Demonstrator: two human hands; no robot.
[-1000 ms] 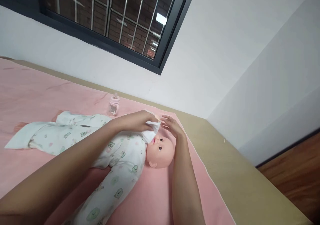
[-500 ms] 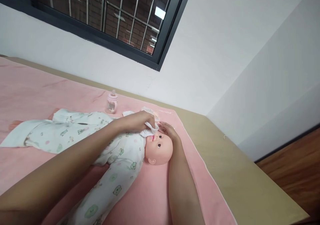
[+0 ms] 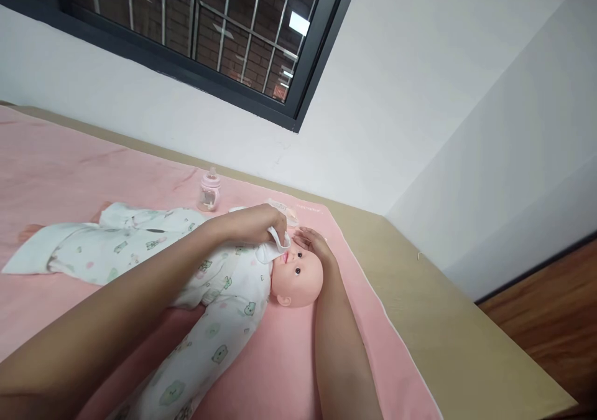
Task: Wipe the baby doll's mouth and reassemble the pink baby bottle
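Observation:
A baby doll [image 3: 296, 277] lies on its back, its head to the right, in a white sleepsuit [image 3: 233, 292] printed with green animals. My left hand [image 3: 256, 224] is closed on a small white cloth [image 3: 270, 252], which hangs by the doll's chin and mouth. Around the far side of the doll's head rests my right hand [image 3: 311, 242], fingers extended and slightly curved, nothing seen in them. My left hand and forearm hide part of the doll's chest and far arm.
A pink-capped baby bottle [image 3: 209, 191] stands upright behind the doll. Beyond my hands lies a clear plastic packet [image 3: 282, 210]. Under everything is a pink blanket [image 3: 275, 370] on a wooden surface [image 3: 420, 320]. Behind rises a white wall [image 3: 364, 121] with a barred window [image 3: 196, 28].
My left hand has shifted slightly left with the cloth, which now hangs lower toward the doll's chin. My right hand stays by the head, almost unmoved.

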